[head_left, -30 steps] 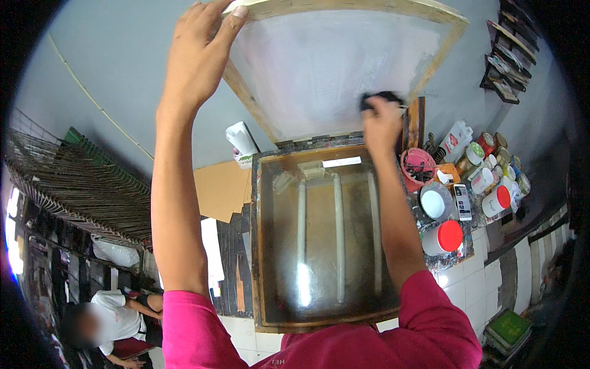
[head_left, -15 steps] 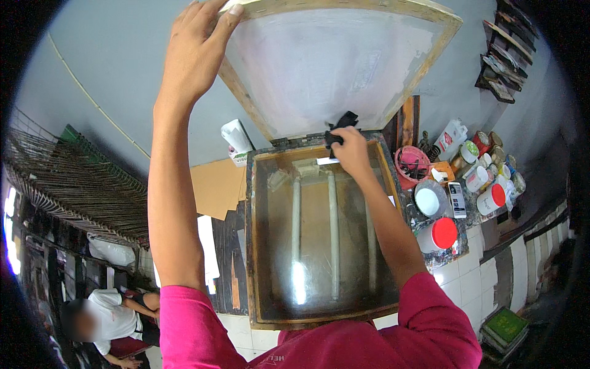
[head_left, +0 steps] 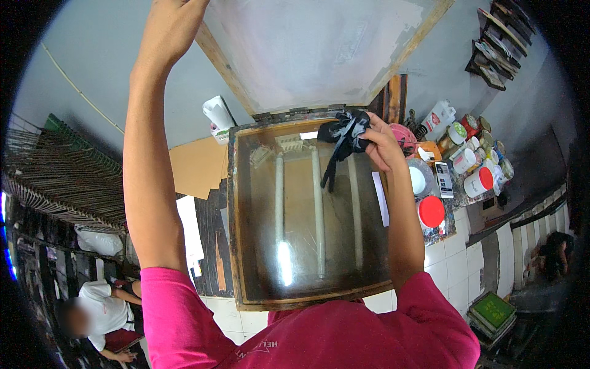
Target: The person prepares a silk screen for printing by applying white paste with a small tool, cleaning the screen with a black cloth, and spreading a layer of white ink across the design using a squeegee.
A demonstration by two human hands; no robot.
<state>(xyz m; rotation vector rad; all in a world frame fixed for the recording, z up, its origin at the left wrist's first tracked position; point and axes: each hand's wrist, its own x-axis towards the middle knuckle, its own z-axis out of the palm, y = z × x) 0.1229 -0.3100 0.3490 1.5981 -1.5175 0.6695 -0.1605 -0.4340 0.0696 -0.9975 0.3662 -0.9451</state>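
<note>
A wooden screen-printing frame [head_left: 418, 40] with pale mesh stands tilted up at the back, hinged to a glass-topped box [head_left: 301, 227]. My left hand [head_left: 172, 27] is raised to its upper left corner; the top of the picture cuts off the fingertips, but the hand is closed on the frame. My right hand [head_left: 382, 144] pinches a crumpled black cloth [head_left: 347, 132] over the box's far right corner. One end of the cloth dangles over the glass. Pale tubes [head_left: 318, 209] show under the glass.
Jars, a red-lidded tub [head_left: 431, 212], a phone [head_left: 444, 180] and a white bowl [head_left: 416, 179] crowd the right-hand surface. Brown card [head_left: 196, 169] and white paper [head_left: 190, 227] lie left. A drying rack [head_left: 61, 178] and a seated person [head_left: 101, 310] are farther left.
My right hand has moved right along the far edge, and the cloth now hangs spread out. The whole view has shifted, putting the frame's top edge out of sight.
</note>
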